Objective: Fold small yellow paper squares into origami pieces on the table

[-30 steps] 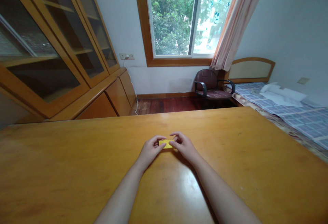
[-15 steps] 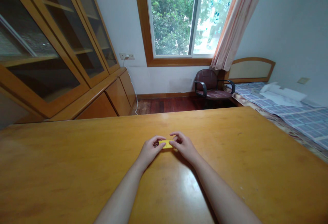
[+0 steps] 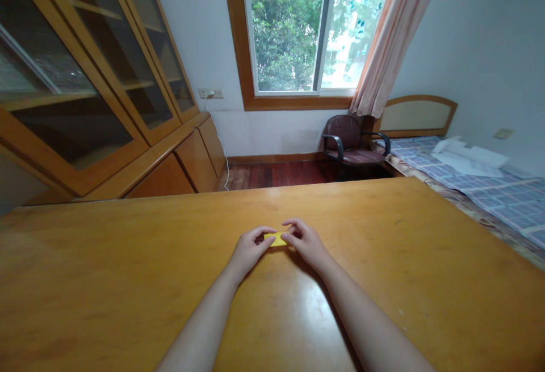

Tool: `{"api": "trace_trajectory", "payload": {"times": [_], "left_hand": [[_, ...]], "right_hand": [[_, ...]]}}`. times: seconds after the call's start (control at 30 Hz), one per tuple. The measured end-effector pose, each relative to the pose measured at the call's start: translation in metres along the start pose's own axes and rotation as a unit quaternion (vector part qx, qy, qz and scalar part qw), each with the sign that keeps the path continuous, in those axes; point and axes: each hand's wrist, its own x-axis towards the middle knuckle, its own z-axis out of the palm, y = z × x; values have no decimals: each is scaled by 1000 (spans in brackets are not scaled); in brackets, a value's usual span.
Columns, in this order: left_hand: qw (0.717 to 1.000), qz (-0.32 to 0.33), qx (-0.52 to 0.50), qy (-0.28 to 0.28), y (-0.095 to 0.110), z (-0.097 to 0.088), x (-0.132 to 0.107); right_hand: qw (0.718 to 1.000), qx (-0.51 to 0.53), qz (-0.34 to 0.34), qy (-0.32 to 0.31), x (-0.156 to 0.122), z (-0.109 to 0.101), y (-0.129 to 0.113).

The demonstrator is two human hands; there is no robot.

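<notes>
1. Located near mid-width of the wooden table (image 3: 128, 270), between left hand (image 3: 250, 251) and right hand (image 3: 310, 247): one small yellow block (image 3: 278, 240).
2. Long axis of block: running left to right, roughly parallel to the far table edge, squarely across the gap between the hands.
3. Distance to hands: no nearer side to record; touching both, left end at the left hand, right end at the right.
4. Left fingers: closed on the left end, with thumb on the facing side and index finger reaching along the far side.
5. Right fingers: closed on the right end, with thumb pressed on the facing side; index finger arched above and apart from the block, remaining fingers partly hidden behind.
6. Height of block: cannot tell whether resting on the tabletop or held just above; dark shadow visible along the near lower edge.
7. Forearms: slanting inward from the near edge of view, converging at the block.
8. Surroundings, well apart from the hands: maroon chair (image 3: 344, 132) beyond the far edge, glass-fronted cabinet (image 3: 159, 179) to the left, bed (image 3: 426, 159) to the right.
</notes>
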Motion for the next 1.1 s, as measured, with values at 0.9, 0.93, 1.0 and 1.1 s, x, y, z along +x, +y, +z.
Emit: {"api": "trace_trajectory", "payload": {"times": [0.9,0.93,1.0,1.1], "left_hand": [[996,1,-85,-6,-9,4,1],[997,4,-78,-9,-9,4,1],[998,8,-61,-16,-7,4,0],[999,11,-38,-22,-2,3,-2]], "right_hand": [[986,-148,-72,-23,-1,-1,-8],[986,-147,-71,-22,-1,-1,-9],[987,-141,-70,-19,-1,-1,-10],[988,-140,-69,-17,-1,0,-9]]}}
